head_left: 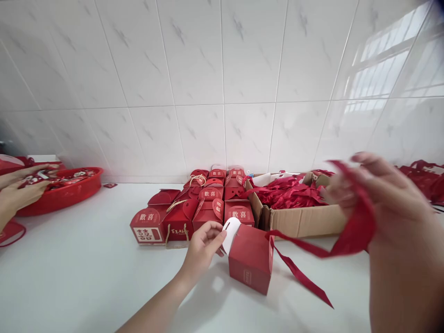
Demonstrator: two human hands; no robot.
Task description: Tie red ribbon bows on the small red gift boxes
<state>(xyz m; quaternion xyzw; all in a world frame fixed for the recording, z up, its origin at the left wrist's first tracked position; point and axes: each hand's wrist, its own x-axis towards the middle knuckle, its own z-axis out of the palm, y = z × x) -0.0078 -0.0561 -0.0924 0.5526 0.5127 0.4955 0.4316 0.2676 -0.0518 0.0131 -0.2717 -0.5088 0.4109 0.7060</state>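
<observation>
- Box (248, 259): tilted over the near part of the bench (86, 263), one flap (231, 231) up; whether its base touched down could not be told.
- Right hand (391, 199): raised and blurred, closest to the camera, with the ribbon (354, 240) across its fingers; I could not tell whether its grip was closed on it.
- Left hand (204, 247): at the box's left side, its grip narrow, thumb and fingers pinching the flap, which was white inside and slotted.
- Ribbon: ran from the box's right upper edge, one length curving up to the right hand, the other end trailing loose.
- Step in hand, as I judged it: threading the ribbon through the box's top.
- Next move: seemed to call for steadying the box by the flap and passing the ribbon through the slot; a hard tug might have slipped it out.
- Beyond the box: rows of other boxes (209, 195), a few with cord handles, beside a carton (301, 222) heaped with ribbons (291, 194).
- Off to the left: a co-worker's hands (21, 196) held packets (36, 178) at a red tub (69, 196).
- Farthest: the tiled wall (194, 69).
</observation>
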